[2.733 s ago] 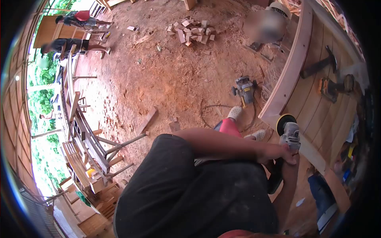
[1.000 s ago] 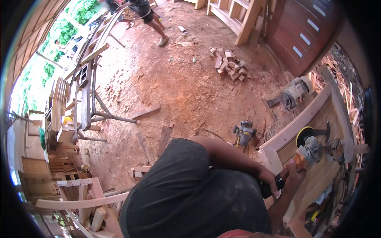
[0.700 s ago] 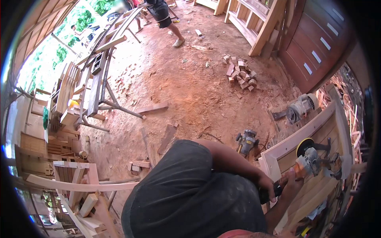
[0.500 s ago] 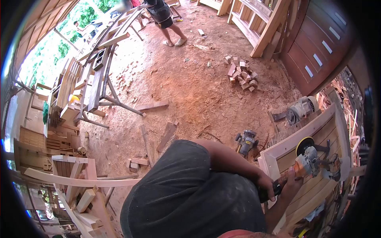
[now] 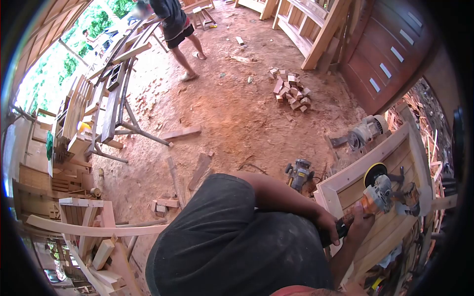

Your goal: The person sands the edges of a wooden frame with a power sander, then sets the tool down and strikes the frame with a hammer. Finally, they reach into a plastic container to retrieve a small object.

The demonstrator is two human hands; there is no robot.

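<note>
The left hand (image 5: pixel 330 228) and right hand (image 5: pixel 359 223) sit close together, both squeezing the sander (image 5: pixel 379 191) on the wooden door (image 5: pixel 340 180).

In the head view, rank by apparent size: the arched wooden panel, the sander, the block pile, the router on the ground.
1. arched wooden panel.
2. sander and block pile, about alike; the pile lies farther away, so unranked.
3. router.

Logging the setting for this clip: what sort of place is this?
Most likely an open-sided woodworking shop: a sander held to a framed wooden panel, offcut blocks piled on the dusty floor, timber frames beyond.
</note>
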